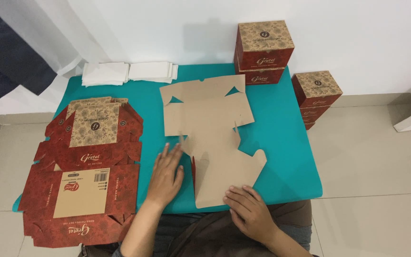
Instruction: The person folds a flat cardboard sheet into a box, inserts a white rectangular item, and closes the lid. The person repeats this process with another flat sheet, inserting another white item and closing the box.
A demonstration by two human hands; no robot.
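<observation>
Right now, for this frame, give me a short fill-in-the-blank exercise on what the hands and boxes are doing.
1. Both hands, left hand and right hand, press on a flat ____ box blank lying plain side up.
2. The stack of printed red blanks lies to the person's ____.
3. The table cover is ____ in colour.
4. The white folded sheets lie at the table's ____ edge.

Missing words: cardboard; left; teal; far

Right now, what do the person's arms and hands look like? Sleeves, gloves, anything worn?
Both hands are bare: left hand, right hand. No gloves, and no rings, watch or bracelet that I can make out. Both forearms are uncovered as far as the frame shows; no sleeve edge is in view. Fingernails look short and unpainted.
</observation>
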